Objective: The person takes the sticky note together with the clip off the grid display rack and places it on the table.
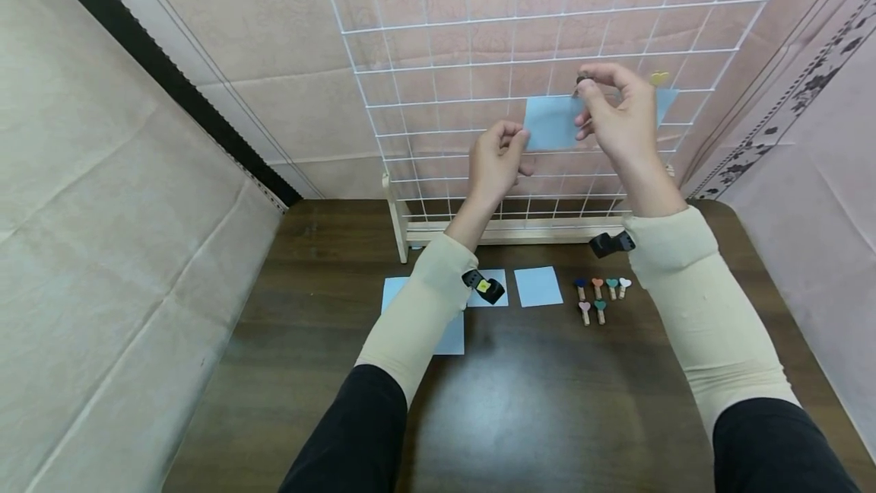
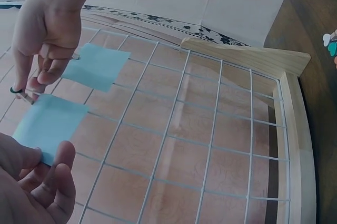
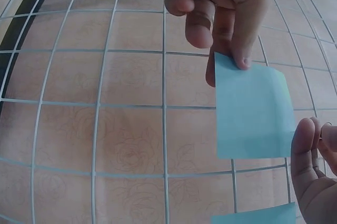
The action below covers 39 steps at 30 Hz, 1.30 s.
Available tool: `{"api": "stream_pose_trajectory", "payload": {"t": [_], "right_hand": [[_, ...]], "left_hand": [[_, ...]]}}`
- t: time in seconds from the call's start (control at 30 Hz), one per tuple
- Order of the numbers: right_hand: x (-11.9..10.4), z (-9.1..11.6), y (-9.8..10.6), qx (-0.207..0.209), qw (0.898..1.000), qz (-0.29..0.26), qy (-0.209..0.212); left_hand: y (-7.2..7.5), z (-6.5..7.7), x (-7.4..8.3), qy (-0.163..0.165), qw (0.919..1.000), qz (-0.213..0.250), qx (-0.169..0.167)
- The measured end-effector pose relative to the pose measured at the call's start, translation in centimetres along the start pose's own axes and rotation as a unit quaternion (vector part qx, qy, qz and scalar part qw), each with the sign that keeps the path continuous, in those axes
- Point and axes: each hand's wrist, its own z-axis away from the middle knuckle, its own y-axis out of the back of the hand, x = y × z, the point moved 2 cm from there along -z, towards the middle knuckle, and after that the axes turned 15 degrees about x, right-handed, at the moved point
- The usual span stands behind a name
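My left hand (image 1: 498, 158) pinches the lower left corner of a light blue square of paper (image 1: 550, 124) against the white wire grid (image 1: 472, 101). Between thumb and fingertips, my right hand (image 1: 619, 116) holds a small wooden clothespin (image 2: 25, 97) with a dark round head at the paper's top edge. Whether the clothespin bites on paper and wire is too small to tell. Right of this sheet, a second blue paper (image 2: 97, 67) hangs on the grid under a yellow heart clothespin (image 1: 659, 78), partly behind my right hand in the head view.
The grid stands in a pale wooden base (image 1: 513, 234) at the back of the brown table (image 1: 520, 417). Several heart-topped clothespins (image 1: 598, 290) lie at the right. More blue papers (image 1: 538, 286) lie left of them, some under my left forearm. Cloth walls (image 1: 123, 196) surround the table.
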Motion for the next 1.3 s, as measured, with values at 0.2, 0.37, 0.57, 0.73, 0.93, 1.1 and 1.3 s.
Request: {"api": "stream_pose_trajectory", "payload": {"t": [0.2, 0.37, 0.57, 0.73, 0.93, 1.1, 1.3], "right_hand": [[-0.4, 0.5, 0.5, -0.006, 1.0, -0.02, -0.016], [-0.6, 0.9, 1.0, -0.01, 0.999, -0.024, -0.021], [-0.5, 1.1, 1.3, 0.002, 1.0, -0.007, -0.017], [-0.4, 1.3, 1.7, 0.005, 1.0, -0.017, 0.0], [-0.6, 2.0, 2.2, -0.006, 1.0, -0.019, 0.015], [-0.6, 2.6, 2.6, -0.009, 0.999, -0.03, 0.017], [-0.8, 3.1, 3.2, -0.004, 0.999, -0.01, 0.032]], "left_hand": [[0.6, 0.2, -0.1, 0.007, 1.0, 0.003, 0.002], [1.2, 0.5, 0.1, -0.003, 1.0, 0.005, 0.0], [1.9, 0.8, 0.2, 0.002, 0.9999, 0.014, 0.008], [2.5, 1.1, 0.2, 0.0, 0.9998, 0.02, 0.01], [3.0, 1.6, 0.3, -0.008, 0.9992, 0.036, 0.012], [3.3, 2.1, 0.5, -0.012, 0.9985, 0.053, 0.009], [3.8, 2.8, 0.7, -0.017, 0.9985, 0.053, 0.004]]}}
